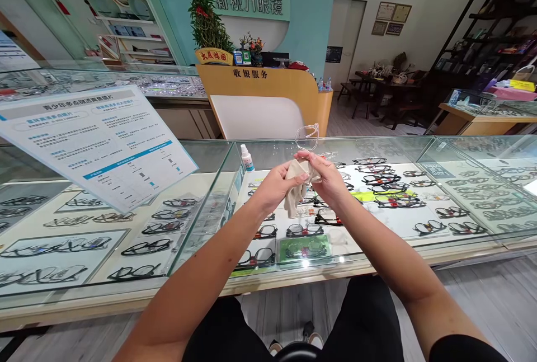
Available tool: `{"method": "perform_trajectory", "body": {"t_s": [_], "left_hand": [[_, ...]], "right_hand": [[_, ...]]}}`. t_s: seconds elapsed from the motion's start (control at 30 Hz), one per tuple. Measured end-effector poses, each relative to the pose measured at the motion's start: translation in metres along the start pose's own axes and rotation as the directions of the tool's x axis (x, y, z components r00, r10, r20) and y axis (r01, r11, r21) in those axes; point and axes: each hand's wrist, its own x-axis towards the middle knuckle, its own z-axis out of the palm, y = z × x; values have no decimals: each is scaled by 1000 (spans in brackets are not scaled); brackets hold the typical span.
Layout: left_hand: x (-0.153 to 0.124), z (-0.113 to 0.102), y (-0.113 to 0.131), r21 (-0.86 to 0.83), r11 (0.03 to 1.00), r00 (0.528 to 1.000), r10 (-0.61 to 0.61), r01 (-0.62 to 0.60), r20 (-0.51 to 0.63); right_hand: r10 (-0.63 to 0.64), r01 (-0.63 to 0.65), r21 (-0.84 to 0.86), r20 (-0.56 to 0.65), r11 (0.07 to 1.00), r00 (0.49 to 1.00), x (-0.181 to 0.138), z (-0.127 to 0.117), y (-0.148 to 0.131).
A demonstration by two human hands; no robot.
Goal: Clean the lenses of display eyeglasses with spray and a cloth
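Left hand (pixel 274 186) pinching cloth (pixel 293 197); right hand (pixel 329 176) gripping glasses (pixel 307 137), free lens beyond both, toward far edge of counter (pixel 377 139).

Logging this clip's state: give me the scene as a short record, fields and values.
left hand: gripping beige cloth
right hand: holding clear-framed glasses, against the cloth
glasses visibility: one lens above the fingers, rest partly hidden
beyond left hand: white bottle
below hands: glass counter, rows of display frames inside
left side: printed sheet
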Motion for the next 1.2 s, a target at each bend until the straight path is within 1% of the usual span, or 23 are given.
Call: {"method": "perform_trajectory", "body": {"t_s": [0.13,0.2,0.37,0.47,0.57,0.67,0.83,1.1,1.2], "left_hand": [[0,0,5,3,1000,1000,-14,14,28],[0,-1,6,23,1000,1000,-4,3,22],[1,2,3,57,997,994,66,-61,-88],[1,6,2,65,995,992,76,-70,-98],[-1,10,3,136,989,994,62,-50,-87],[-4,13,4,212,976,992,72,-49,-101],[-4,14,3,130,989,993,80,-68,-91],[4,18,-11,52,975,963,221,-216,-154],[5,20,-12,36,965,948,264,-262,-176]], "right_hand": [[-5,5,5,-3,1000,1000,1,-2,-2],[-10,10,5,-4,1000,1000,2,-3,-3],[-9,9,10,3,1000,1000,1,-2,-2],[-13,13,7,0,1000,1000,0,-1,0],[-27,27,24,-6,999,1000,0,0,1],[-30,31,55,-8,998,1000,0,2,0],[-33,34,74,-11,997,999,-1,5,2],[-48,47,36,40,998,998,-6,14,7],[-58,59,-15,47,998,997,-8,16,6]]}}
